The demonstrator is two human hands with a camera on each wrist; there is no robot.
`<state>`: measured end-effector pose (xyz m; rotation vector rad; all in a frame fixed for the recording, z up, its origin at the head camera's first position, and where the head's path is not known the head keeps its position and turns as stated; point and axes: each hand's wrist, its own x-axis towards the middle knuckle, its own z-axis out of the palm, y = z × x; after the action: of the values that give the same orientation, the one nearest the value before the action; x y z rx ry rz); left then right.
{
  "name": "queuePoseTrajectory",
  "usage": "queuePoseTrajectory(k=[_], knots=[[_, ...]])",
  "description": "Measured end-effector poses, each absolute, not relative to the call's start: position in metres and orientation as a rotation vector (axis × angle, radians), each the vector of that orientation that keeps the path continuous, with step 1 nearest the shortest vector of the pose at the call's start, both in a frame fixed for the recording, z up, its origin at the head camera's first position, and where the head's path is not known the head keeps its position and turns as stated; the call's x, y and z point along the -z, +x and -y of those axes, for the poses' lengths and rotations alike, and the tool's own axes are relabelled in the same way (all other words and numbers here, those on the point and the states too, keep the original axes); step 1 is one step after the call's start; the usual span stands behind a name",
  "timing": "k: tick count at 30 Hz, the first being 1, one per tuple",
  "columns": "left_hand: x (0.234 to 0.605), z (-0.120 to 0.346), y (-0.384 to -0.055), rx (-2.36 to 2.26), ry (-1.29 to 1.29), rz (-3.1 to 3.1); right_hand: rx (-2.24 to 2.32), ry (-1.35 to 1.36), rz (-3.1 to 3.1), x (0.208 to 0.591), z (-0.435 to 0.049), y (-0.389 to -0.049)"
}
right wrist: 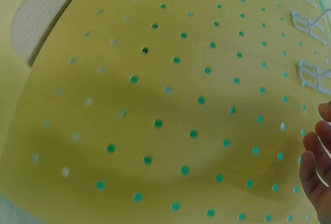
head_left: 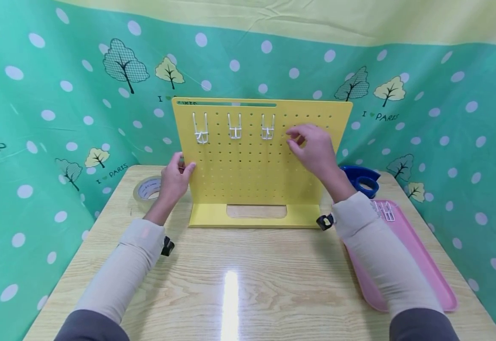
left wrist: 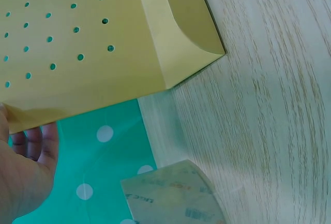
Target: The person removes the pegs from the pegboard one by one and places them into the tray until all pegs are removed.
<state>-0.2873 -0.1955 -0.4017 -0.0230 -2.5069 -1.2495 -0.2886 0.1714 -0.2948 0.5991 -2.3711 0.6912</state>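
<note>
A yellow pegboard [head_left: 248, 175] stands upright on its base. My left hand [head_left: 174, 177] grips its left edge, thumb in front and fingers behind; the left wrist view shows those fingers [left wrist: 49, 144] wrapped past the edge. Three white wire hooks hang in the upper rows: a left hook [head_left: 201, 136], a middle hook [head_left: 234, 131] and a right hook [head_left: 267, 132]. Just right of the third hook, my right hand [head_left: 314, 147] is raised before the board with loosely bent fingers. Nothing shows between those fingers. The right wrist view cuts off most of this hand [right wrist: 318, 167].
A pink tray [head_left: 418, 255] lies at the right under my forearm, with white wire hooks [head_left: 387, 211] at its far end. Behind it sits a blue tape dispenser [head_left: 360, 179]. A roll of clear tape [head_left: 146, 189] lies left of the board. Polka-dot cloth surrounds the table.
</note>
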Motion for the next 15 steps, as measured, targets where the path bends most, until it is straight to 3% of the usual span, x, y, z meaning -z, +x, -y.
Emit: queuePoseTrajectory(k=[15], knots=[[0.401,0.195,-0.287,1.27,-0.031,2.5,-0.694,0.558,2.279,0.295,-0.129,-0.297]])
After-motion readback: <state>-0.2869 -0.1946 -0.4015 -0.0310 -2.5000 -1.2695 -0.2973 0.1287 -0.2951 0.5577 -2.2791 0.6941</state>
